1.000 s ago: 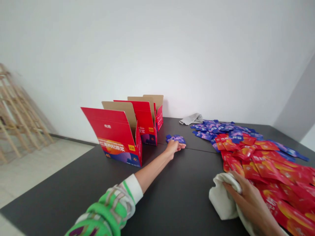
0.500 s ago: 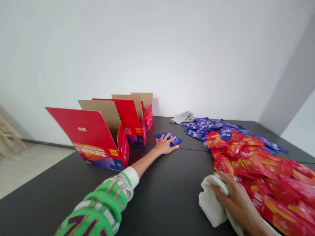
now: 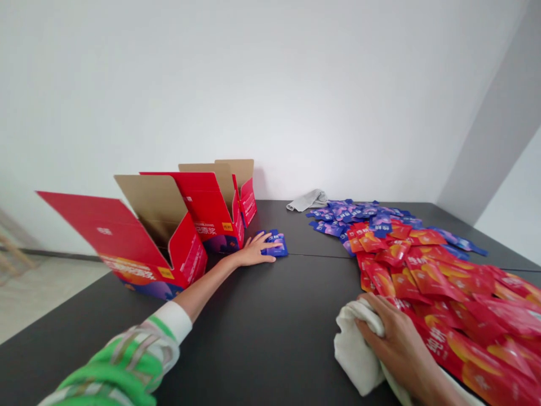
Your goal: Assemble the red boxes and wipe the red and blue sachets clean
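My left hand (image 3: pixel 253 251) lies with fingers spread on small blue sachets (image 3: pixel 276 242) on the dark table, close beside the middle red box. Its palm hides part of them. At the lower right, my right hand (image 3: pixel 393 332) is closed around a crumpled white cloth (image 3: pixel 359 349). That hand is right at the edge of a big heap of red sachets (image 3: pixel 426 270). Behind the red heap spreads a pile of blue sachets (image 3: pixel 350 213).
Red cardboard boxes with raised flaps stand in a row on the left: a near one (image 3: pixel 147 254), a middle one (image 3: pixel 211 220) and a far one (image 3: pixel 248 200). A grey cloth (image 3: pixel 308 199) lies by the wall. The black table (image 3: pixel 270 327) has a seam across it.
My left hand has shifted left toward the middle box, and the blue sachets under it now lie further left. My right hand keeps its hold on the cloth. The view has turned slightly.
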Demonstrator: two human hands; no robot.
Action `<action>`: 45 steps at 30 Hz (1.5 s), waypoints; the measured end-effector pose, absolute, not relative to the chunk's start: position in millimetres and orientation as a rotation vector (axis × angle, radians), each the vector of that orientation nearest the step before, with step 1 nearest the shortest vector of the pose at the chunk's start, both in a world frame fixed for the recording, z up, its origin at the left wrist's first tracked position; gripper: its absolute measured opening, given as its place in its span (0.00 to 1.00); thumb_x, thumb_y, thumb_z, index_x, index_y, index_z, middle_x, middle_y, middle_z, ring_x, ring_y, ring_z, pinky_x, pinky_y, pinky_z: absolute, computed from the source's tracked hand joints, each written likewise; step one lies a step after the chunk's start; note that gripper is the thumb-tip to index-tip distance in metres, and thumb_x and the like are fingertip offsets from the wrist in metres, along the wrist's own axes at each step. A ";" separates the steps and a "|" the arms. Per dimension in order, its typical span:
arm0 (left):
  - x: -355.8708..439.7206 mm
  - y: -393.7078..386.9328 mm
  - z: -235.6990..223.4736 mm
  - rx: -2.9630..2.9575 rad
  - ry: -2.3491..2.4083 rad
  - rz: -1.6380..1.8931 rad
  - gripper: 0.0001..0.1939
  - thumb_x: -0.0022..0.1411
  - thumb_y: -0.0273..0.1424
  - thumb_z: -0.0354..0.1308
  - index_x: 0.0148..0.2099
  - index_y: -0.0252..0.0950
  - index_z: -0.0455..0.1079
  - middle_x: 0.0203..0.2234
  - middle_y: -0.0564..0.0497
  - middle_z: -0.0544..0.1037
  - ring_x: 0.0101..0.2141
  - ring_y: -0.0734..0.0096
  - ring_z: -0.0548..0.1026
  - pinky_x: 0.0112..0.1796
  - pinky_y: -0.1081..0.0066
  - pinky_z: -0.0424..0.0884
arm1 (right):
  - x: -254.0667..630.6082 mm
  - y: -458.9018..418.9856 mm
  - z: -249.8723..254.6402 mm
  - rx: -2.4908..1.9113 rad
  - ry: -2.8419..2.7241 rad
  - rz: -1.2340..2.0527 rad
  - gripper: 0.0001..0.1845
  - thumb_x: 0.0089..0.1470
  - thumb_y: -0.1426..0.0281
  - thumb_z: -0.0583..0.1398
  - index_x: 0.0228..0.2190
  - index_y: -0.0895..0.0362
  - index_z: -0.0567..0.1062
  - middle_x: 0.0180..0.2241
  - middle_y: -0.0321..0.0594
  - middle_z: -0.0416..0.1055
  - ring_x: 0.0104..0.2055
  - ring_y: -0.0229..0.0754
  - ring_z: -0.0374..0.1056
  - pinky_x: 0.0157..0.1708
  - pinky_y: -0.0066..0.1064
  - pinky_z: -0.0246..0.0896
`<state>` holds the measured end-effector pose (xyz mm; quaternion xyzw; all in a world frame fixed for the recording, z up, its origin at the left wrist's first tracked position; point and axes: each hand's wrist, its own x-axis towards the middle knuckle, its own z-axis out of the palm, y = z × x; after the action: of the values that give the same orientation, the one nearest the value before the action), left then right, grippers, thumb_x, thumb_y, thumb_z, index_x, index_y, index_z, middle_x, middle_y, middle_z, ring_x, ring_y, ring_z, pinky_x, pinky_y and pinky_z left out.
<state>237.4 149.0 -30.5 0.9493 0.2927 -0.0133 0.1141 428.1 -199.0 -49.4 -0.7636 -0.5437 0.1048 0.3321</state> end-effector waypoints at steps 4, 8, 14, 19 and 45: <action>250.0 146.4 -19.0 2.736 0.816 -0.099 0.37 0.50 0.51 0.56 0.61 0.54 0.53 0.64 0.52 0.45 0.62 0.48 0.39 0.56 0.46 0.41 | 425.8 -197.0 -48.0 -2.010 -1.416 0.275 0.12 0.51 0.65 0.52 0.39 0.52 0.68 0.37 0.39 0.68 0.36 0.43 0.66 0.36 0.32 0.59; 299.3 136.9 -5.3 2.819 0.679 0.132 0.37 0.57 0.51 0.49 0.64 0.40 0.49 0.63 0.45 0.49 0.62 0.58 0.45 0.58 0.60 0.45 | 423.2 -196.4 -46.4 -2.021 -1.428 0.267 0.11 0.50 0.66 0.52 0.38 0.50 0.68 0.37 0.37 0.68 0.36 0.42 0.66 0.35 0.30 0.58; 408.9 134.9 -10.8 2.864 0.647 0.100 0.42 0.53 0.52 0.53 0.64 0.41 0.46 0.63 0.45 0.49 0.61 0.53 0.47 0.57 0.56 0.47 | 422.3 -195.9 -46.2 -2.066 -1.456 0.175 0.13 0.48 0.68 0.53 0.38 0.50 0.69 0.36 0.38 0.69 0.34 0.41 0.67 0.32 0.27 0.59; 456.2 143.9 -37.7 2.857 0.808 0.049 0.46 0.50 0.57 0.52 0.64 0.40 0.46 0.62 0.38 0.50 0.60 0.42 0.48 0.52 0.46 0.51 | 429.8 -193.4 -61.8 -2.087 -1.510 0.176 0.18 0.46 0.68 0.55 0.42 0.48 0.68 0.38 0.39 0.69 0.37 0.43 0.68 0.34 0.27 0.61; 213.4 -54.6 -15.7 3.005 0.191 0.080 0.38 0.52 0.51 0.57 0.62 0.49 0.50 0.57 0.46 0.59 0.54 0.51 0.60 0.50 0.55 0.59 | 419.7 -199.9 -26.9 -1.765 -0.968 0.331 0.13 0.51 0.60 0.55 0.33 0.56 0.70 0.28 0.35 0.69 0.30 0.40 0.64 0.28 0.28 0.55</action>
<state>213.4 -54.6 -15.7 0.9955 0.0632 0.0266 0.0647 419.7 -199.9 -26.9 -0.7371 -0.4042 0.1384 0.5236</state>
